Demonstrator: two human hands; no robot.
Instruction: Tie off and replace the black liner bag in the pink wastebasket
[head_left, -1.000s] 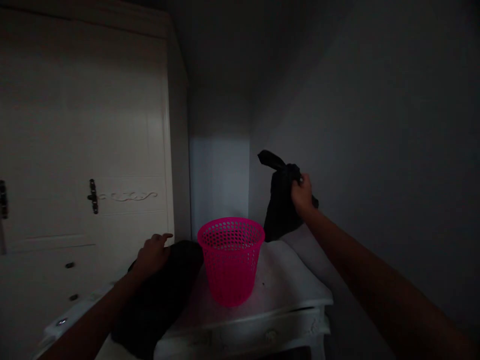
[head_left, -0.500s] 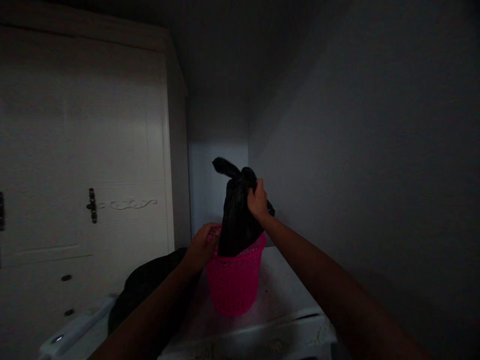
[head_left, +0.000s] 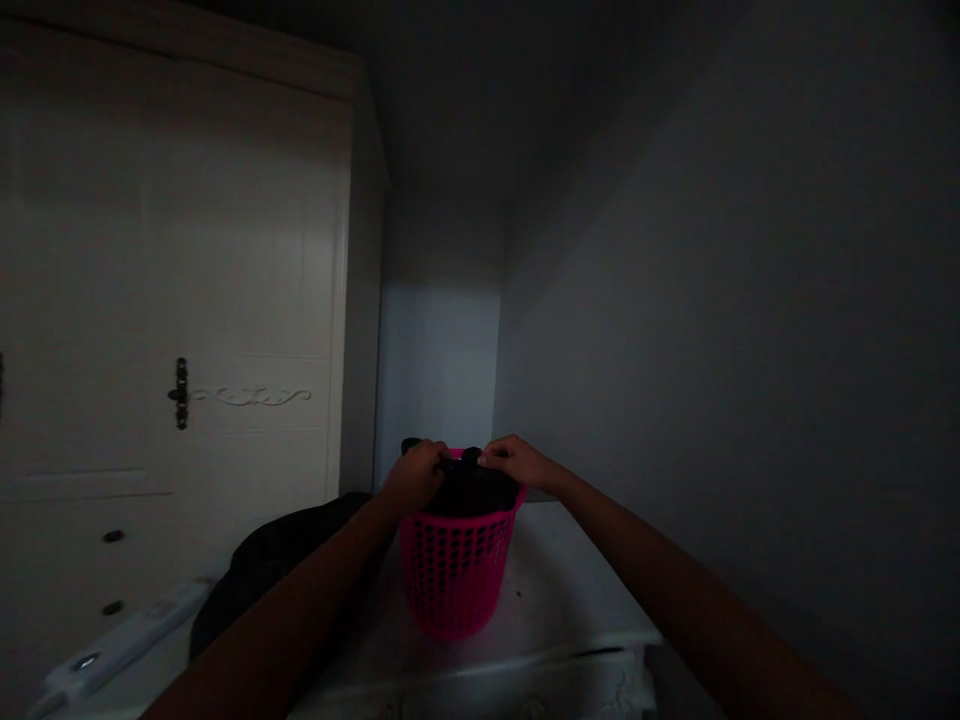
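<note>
A pink lattice basket [head_left: 454, 580] stands upright on a white cabinet top. Inside it sits a black plastic bag [head_left: 472, 492], its dark shape showing through the upper holes. My left hand [head_left: 416, 475] is at the left rim, fingers closed on the bag's upper edge. Across from it, my right hand [head_left: 517, 462] pinches the bag's top near the right rim. Both fingertips are partly hidden in the dim light.
The white cabinet top [head_left: 555, 570] carries the basket. A dark bundle [head_left: 277, 545] lies to the left, beside a long white object [head_left: 127, 640]. A white wardrobe [head_left: 255, 250] rises at left; a grey wall [head_left: 712, 300] stands at right.
The black bag has gone down from above the rim into the basket. My right hand has lowered with it, and my left hand has moved from the rim onto the bag.
</note>
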